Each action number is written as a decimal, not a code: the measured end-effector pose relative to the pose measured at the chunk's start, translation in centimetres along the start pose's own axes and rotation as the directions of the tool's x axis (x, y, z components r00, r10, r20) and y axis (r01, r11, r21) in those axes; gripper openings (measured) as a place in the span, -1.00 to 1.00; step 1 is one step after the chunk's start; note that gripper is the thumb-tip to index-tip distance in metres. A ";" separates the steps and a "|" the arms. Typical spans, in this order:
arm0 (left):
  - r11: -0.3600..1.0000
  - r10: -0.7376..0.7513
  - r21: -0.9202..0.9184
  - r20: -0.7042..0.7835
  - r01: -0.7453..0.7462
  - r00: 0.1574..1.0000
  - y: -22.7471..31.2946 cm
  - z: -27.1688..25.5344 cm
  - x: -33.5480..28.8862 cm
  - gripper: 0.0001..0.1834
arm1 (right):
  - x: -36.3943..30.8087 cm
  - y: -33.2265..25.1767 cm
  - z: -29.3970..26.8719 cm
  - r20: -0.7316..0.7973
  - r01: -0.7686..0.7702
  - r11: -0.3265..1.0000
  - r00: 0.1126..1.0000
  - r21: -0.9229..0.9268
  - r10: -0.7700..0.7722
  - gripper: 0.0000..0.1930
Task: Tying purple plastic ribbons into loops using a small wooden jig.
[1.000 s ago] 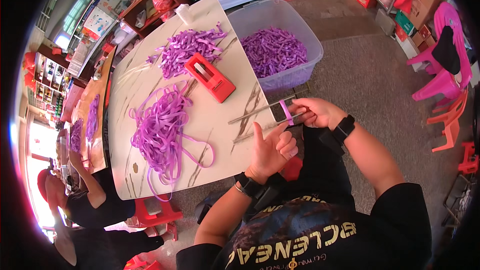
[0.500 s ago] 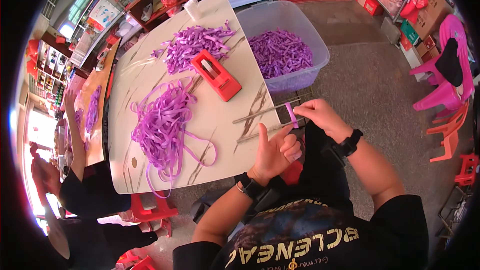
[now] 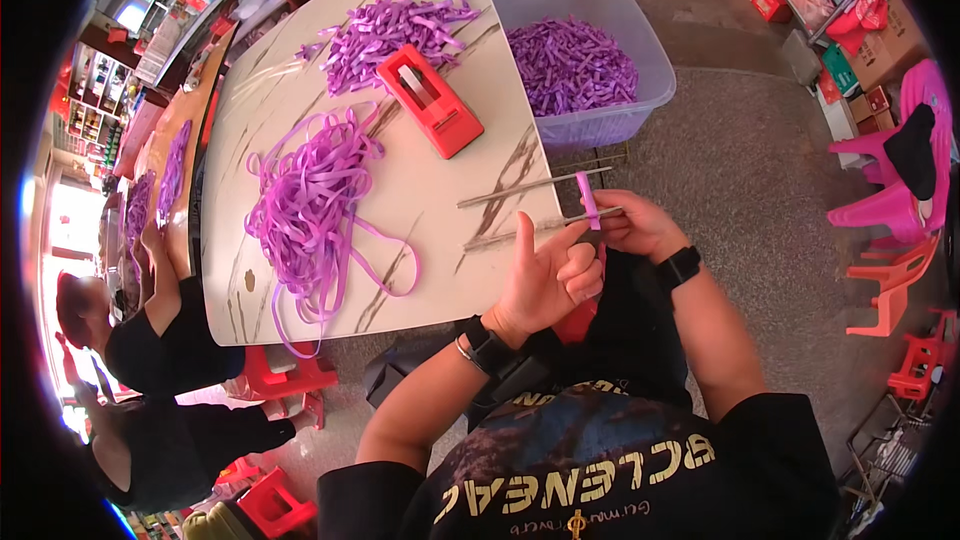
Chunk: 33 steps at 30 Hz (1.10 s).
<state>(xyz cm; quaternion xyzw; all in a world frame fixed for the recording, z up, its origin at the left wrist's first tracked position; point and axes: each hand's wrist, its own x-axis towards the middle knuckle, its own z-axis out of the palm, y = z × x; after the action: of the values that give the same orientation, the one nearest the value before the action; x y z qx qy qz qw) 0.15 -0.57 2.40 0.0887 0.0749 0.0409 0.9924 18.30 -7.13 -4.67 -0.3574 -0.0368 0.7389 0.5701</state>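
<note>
Two thin metal rods, an upper rod [image 3: 525, 187] and a lower rod [image 3: 515, 236], stick out past the table's right edge. A short purple ribbon [image 3: 586, 198] spans both near their free ends. My right hand [image 3: 640, 227] is closed at the lower rod's end, fingers pinched at the ribbon; its fingertips are partly hidden. Just below the ribbon, my left hand [image 3: 548, 280] has its thumb raised and index finger stretched to the ribbon's lower end, the other fingers curled. I see nothing held in the left hand.
On the marbled table [image 3: 420, 280] lie a tangled purple ribbon heap [image 3: 315, 205], a pile of short ribbon pieces [image 3: 385, 30] and a red tape dispenser [image 3: 432, 105]. A clear bin [image 3: 655, 90] of purple pieces stands beyond the right edge. Another person [image 3: 150, 330] sits at left.
The whole view has shifted, so table and bin sit higher in it. My right hand has gone from above the lower rod to below it, and the ribbon now looks wrapped around the rods.
</note>
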 end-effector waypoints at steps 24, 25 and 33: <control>1.000 -0.013 -0.010 0.018 0.013 1.000 0.0 -0.4 0.0 -0.11 | 4.8 4.6 0.5 0.406 0.062 0.929 0.887 0.365 -0.219 -0.83; 1.000 -0.012 -0.006 0.019 0.012 1.000 0.1 -0.3 0.0 -0.11 | 4.7 4.7 0.4 0.406 0.066 0.928 0.886 0.366 -0.223 -0.83; 1.000 -0.008 -0.028 0.027 0.008 1.000 0.1 -0.3 0.0 -0.14 | -0.4 0.9 2.6 -0.094 0.216 0.916 0.961 -0.339 -0.262 -0.82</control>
<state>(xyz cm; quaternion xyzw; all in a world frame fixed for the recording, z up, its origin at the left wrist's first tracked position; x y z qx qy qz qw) 0.06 -0.43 2.18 0.0752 0.0611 0.0367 0.9946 16.13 -6.88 -2.98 -0.4893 -0.1623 0.6209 0.5905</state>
